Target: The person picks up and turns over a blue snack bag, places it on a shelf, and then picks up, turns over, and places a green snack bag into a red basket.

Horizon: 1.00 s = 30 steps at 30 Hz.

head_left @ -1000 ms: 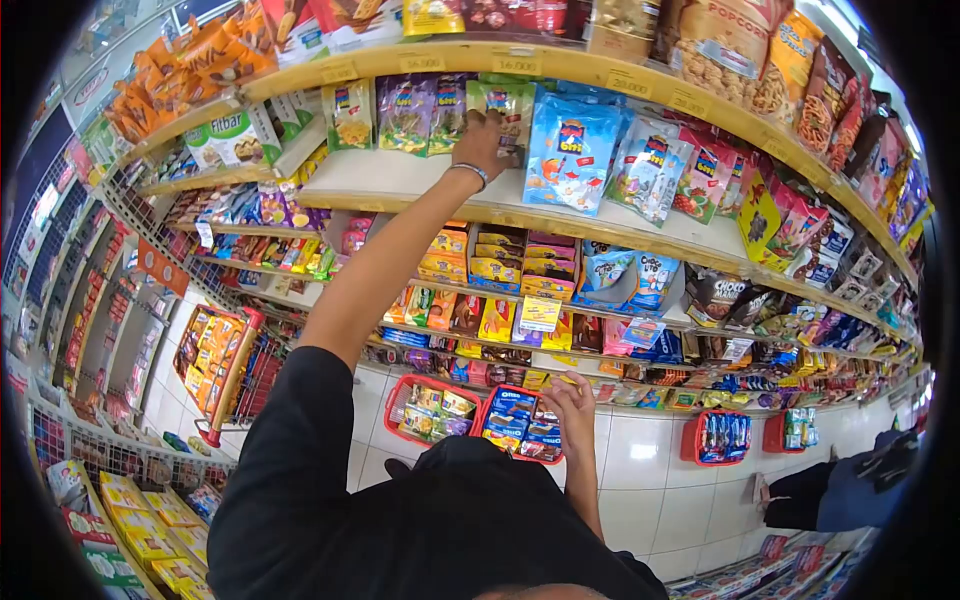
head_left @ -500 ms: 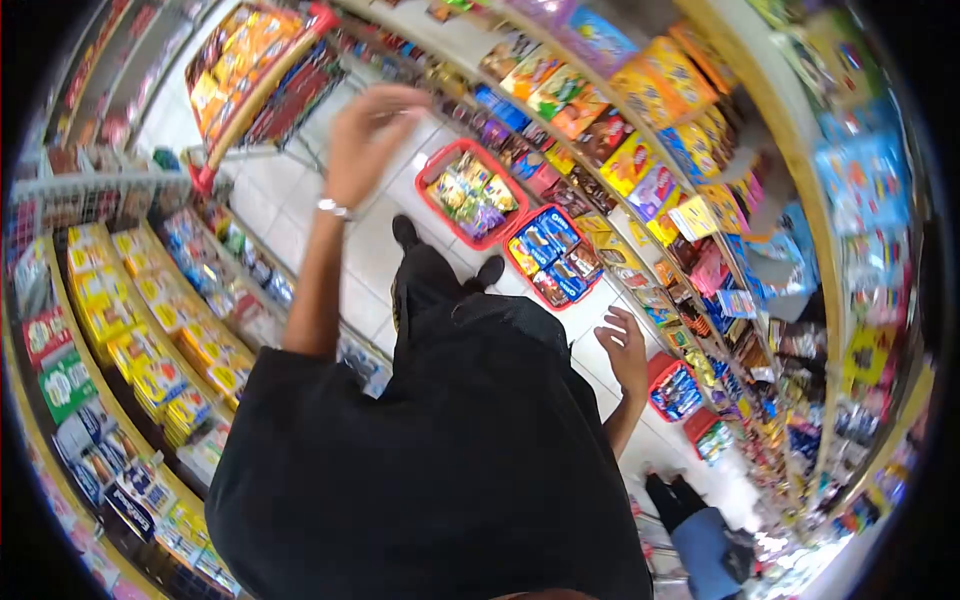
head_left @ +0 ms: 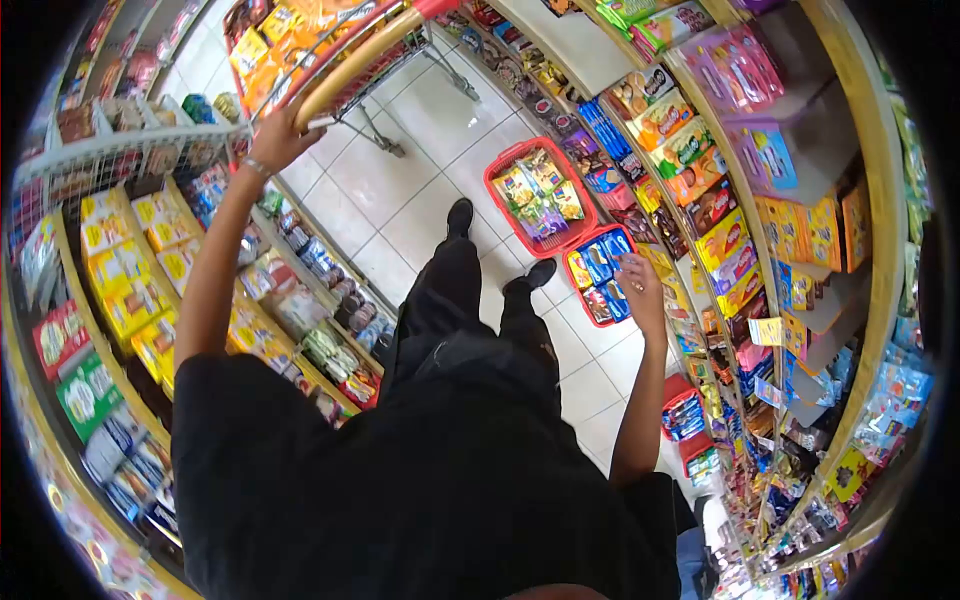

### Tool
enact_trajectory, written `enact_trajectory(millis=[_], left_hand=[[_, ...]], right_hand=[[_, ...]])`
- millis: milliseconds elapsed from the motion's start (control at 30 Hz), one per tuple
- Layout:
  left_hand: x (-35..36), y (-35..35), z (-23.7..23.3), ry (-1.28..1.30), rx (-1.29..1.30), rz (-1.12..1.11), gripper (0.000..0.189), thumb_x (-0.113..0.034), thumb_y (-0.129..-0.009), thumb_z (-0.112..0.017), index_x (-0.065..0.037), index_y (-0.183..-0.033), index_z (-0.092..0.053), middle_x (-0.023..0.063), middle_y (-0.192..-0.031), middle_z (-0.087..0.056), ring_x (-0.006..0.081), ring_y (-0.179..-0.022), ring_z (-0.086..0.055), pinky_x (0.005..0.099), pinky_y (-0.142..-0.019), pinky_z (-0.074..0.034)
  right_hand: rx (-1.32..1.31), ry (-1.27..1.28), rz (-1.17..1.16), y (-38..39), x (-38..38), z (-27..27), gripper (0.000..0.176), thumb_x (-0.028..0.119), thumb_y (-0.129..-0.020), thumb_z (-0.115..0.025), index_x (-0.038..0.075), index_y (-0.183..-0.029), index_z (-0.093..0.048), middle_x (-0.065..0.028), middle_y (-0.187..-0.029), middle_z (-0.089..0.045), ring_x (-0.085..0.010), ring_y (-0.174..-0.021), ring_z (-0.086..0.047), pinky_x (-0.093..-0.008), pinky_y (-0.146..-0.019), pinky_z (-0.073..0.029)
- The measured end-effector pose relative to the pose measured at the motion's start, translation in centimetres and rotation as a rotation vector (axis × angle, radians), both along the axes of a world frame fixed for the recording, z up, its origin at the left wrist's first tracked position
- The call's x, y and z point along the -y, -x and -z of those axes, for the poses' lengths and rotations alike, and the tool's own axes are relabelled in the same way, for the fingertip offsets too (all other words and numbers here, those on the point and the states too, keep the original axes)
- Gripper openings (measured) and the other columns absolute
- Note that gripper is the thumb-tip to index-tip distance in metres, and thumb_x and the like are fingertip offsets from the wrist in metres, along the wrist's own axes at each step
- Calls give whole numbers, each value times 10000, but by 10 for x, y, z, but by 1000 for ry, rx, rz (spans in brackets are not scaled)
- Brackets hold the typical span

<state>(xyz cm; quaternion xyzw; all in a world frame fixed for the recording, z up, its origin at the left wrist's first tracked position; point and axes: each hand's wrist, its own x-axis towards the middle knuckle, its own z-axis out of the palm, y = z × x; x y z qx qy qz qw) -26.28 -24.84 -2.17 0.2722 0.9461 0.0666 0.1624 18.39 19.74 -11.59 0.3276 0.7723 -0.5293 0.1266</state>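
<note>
My left hand (head_left: 281, 141), a bracelet at its wrist, is wrapped round the near end of the tan handle (head_left: 355, 68) of a shopping cart. Orange and yellow snack packs (head_left: 290, 48) fill the cart. My right hand (head_left: 642, 290) hangs with its fingers loosely apart and nothing in them. In this view it overlaps the edge of a red basket (head_left: 592, 318) of blue packets (head_left: 603, 262). Touching that basket, a second red basket (head_left: 497, 195) on the floor holds yellow, green and purple packs (head_left: 540, 200).
Shelves of biscuits and sweets (head_left: 690, 150) line my right side. Yellow boxes (head_left: 120, 275) stand on the left shelves, below a white wire rack (head_left: 130, 150). More red baskets (head_left: 684, 415) sit on the tiled floor (head_left: 420, 215) further right. A person (head_left: 692, 560) is partly visible at the lower right.
My left hand has come down from mid-air onto the cart handle. My right hand has risen in view, beside the basket of blue packets. My feet have shifted and the view has turned.
</note>
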Motion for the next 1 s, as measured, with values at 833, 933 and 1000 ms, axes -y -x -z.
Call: enact_trajectory(millis=[833,933,1000], left_hand=[[52,2,36,-397,102,-365,288,16,-890,-575,6,-1165,-489,84,-957,-610,138,-844,-585,311,-748,-492],[86,23,7,16,-20,-93,371,-156,-880,-513,27,-1203,-511,66,-1016,-589,121,-856,-560,240,-741,-438],[155,23,-15,-35,-148,-313,417,-212,-917,-539,20,-1262,-500,81,-1083,-574,137,-927,-546,258,-803,-426]], right_hand=[[20,-323,-196,190,86,630,274,169,-763,-681,15,-990,-679,-139,-986,-687,-279,-906,-663,-372,-788,-530],[206,-315,-55,201,93,654,445,87,-751,-676,33,-1185,-593,-190,-1178,-619,-328,-1101,-589,-394,-949,-467],[196,-383,-56,195,97,672,573,59,-744,-695,71,-1291,-522,-206,-1245,-577,-349,-1163,-553,-401,-998,-443]])
